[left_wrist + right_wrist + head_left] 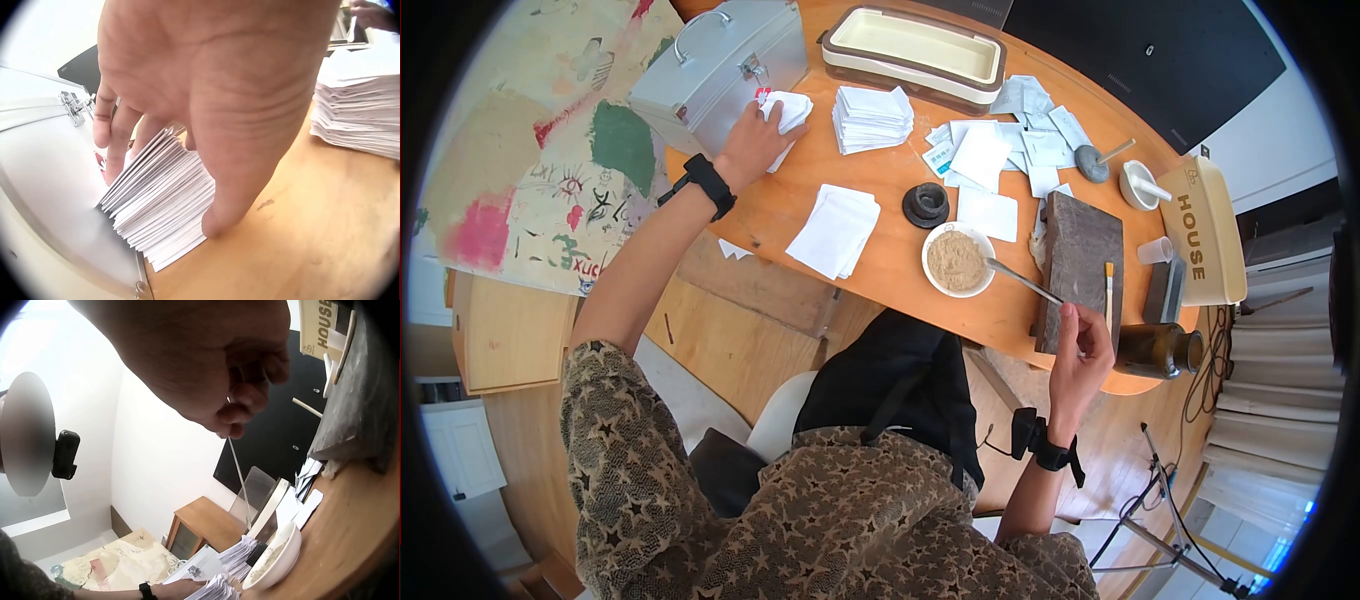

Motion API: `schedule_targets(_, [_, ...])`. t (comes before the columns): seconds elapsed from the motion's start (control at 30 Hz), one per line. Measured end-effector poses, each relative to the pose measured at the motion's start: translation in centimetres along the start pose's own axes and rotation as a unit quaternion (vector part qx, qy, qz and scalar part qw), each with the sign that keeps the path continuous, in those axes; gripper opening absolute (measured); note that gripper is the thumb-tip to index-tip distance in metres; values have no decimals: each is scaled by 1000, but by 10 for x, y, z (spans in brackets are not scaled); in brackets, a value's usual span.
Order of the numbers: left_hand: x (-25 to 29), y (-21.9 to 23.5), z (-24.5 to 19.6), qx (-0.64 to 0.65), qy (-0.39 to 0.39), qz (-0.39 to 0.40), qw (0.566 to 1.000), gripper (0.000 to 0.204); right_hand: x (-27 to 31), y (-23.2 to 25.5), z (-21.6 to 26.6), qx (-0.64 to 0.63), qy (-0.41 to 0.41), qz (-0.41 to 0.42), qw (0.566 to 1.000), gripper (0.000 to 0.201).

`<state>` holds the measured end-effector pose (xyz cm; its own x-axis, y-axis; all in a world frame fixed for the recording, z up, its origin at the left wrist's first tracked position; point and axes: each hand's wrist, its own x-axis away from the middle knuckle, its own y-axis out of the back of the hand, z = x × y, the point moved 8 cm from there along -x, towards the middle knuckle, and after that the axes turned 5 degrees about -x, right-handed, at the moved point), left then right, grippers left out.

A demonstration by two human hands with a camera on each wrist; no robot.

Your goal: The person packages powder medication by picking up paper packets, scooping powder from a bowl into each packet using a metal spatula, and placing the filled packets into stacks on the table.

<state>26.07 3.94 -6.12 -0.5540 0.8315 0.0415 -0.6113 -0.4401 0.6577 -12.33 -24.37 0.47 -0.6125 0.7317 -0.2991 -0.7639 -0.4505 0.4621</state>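
My left hand [752, 143] grips a stack of folded white papers [165, 200] beside the silver metal case [720, 75]. In the left wrist view the thumb lies along one side of the stack and the fingers reach over the other. My right hand [1084, 350] pinches the end of a thin metal spoon [1025, 281] between thumb and fingers. The spoon's far end overlaps the rim of a white bowl [940, 288] of beige powder [956, 260]. Another paper stack [872, 120] and a flatter pile of white sheets [834, 232] lie between the hands.
A small black pot [926, 204] stands behind the bowl. To the right are a dark slab [1085, 255] with a brush [1109, 290], a brown jar [1155, 350] and a white mortar [1138, 190]. Printed sachets [1045, 148] and a cream tray [915, 45] occupy the back.
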Motion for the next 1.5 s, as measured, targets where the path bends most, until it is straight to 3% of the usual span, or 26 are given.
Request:
schedule_targets(0.2, [-4, 8, 6, -43, 27, 65, 997, 74, 0, -1, 1, -4, 0, -1, 1000, 18])
schedule_targets(0.33, [-6, -2, 2, -56, 21, 21, 998, 73, 0, 0, 1, -1, -8, 3, 1000, 19])
schedule_targets(0.4, [-6, 1, 5, -10, 38, 28, 999, 112, 1, 2, -1, 1, -2, -1, 1000, 19])
schedule_targets(0.43, [-5, 7, 6, -9, 36, 28, 999, 112, 1, 3, -1, 3, 7, -5, 1000, 20])
schedule_targets(0.53, [8, 35, 10, -2, 46, -8, 999, 105, 1, 2, -3, -1, 0, -8, 1000, 20])
schedule_targets(0.6, [22, 70, 17, 68, 80, -120, 987, 96, 1, 1, -1, -6, -7, -7, 1000, 19])
schedule_targets(0.63, [30, 88, 14, 66, 79, -119, 988, 96, 1, 0, -1, -11, -12, -7, 1000, 19])
schedule_targets(0.7, [50, 126, 12, 249, 146, -101, 952, 88, 1, -1, -2, -17, -11, -9, 1000, 19])
schedule_targets(0.73, [58, 147, -1, 248, 146, -100, 952, 88, 1, -2, -2, -21, -7, -10, 1000, 19])
schedule_targets(0.8, [70, 168, -26, 453, 177, -55, 872, 75, 1, -3, -1, -23, -9, -8, 1000, 19])
schedule_targets(0.83, [72, 171, -42, 453, 179, -54, 872, 75, 1, -4, -1, -24, -11, -7, 1000, 18])
schedule_targets(0.9, [74, 167, -73, 432, 196, -113, 873, 64, 1, -3, -1, -25, -10, -4, 1000, 18])
schedule_targets(1.23, [67, 125, -107, 379, 232, -100, 890, 52, 5, 5, -9, -27, 0, -17, 1000, 21])
schedule_targets(1.43, [84, 92, -71, 389, 264, -107, 876, 53, 3, 6, -11, -23, -20, -10, 999, 19])
schedule_targets(1.5, [90, 85, -56, 411, 257, -73, 872, 40, 3, 4, -9, -25, -12, -12, 1000, 21])
